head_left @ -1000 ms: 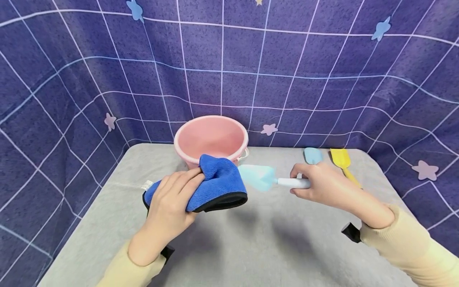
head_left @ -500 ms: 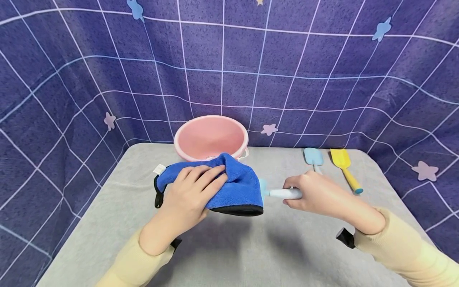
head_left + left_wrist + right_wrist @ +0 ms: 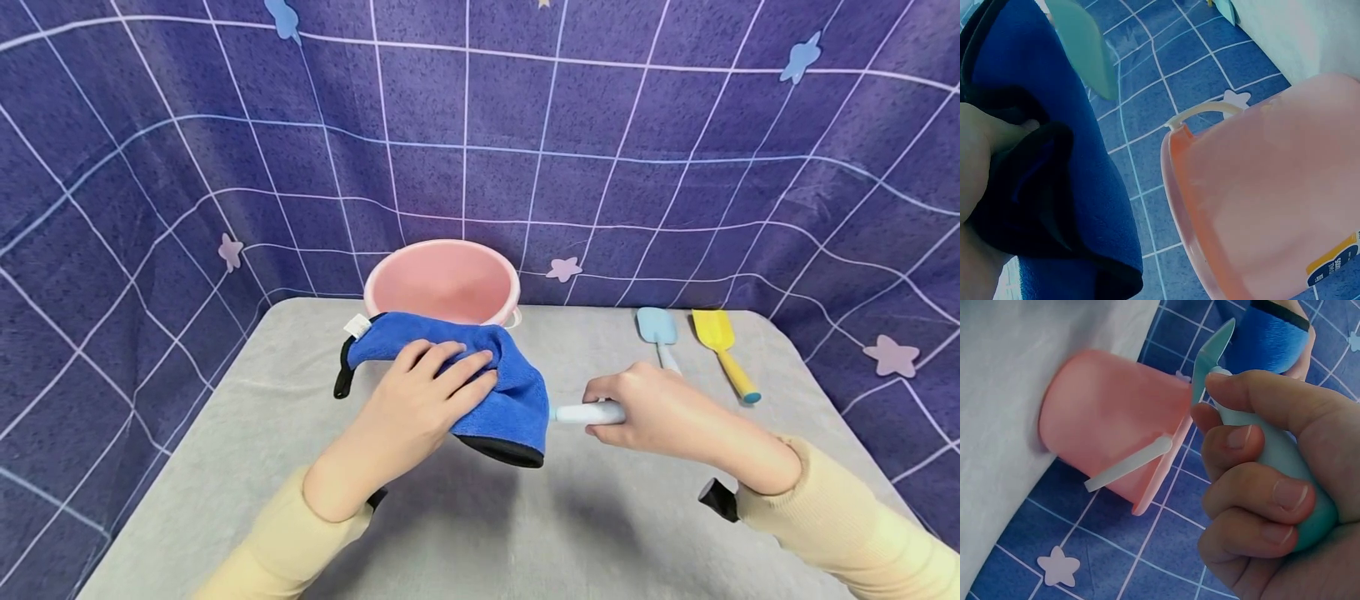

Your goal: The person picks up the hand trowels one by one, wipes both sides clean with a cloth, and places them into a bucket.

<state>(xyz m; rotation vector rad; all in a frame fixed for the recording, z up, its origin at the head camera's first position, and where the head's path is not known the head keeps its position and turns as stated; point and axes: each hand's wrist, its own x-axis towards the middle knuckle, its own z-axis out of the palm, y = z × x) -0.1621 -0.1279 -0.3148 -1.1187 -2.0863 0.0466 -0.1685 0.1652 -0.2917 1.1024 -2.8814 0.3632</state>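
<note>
My left hand (image 3: 427, 404) grips a blue towel (image 3: 517, 404) with black edging and a white tag, thumb beneath and fingers on top. In my right hand (image 3: 660, 417) is a toy shovel, its white handle (image 3: 588, 413) held in curled fingers. From the head view, the towel hides the shovel's pale blue blade. The right wrist view shows the blade (image 3: 1205, 362) close beside the towel (image 3: 1269, 340), and the left wrist view has the blade (image 3: 1088, 50) just beyond the cloth. Both hands are raised over the grey-covered table (image 3: 600, 533).
Behind the towel stands a pink bucket (image 3: 442, 283) with a white handle (image 3: 1129, 465). At the back right lie a light blue toy shovel (image 3: 656, 325) and a yellow one (image 3: 716, 333). A purple gridded curtain (image 3: 487, 100) surrounds the table's back and sides.
The left hand and towel have moved right, covering the blade that was in sight. The right hand has come slightly left and nearer, uncovering the shovels lying at the back.
</note>
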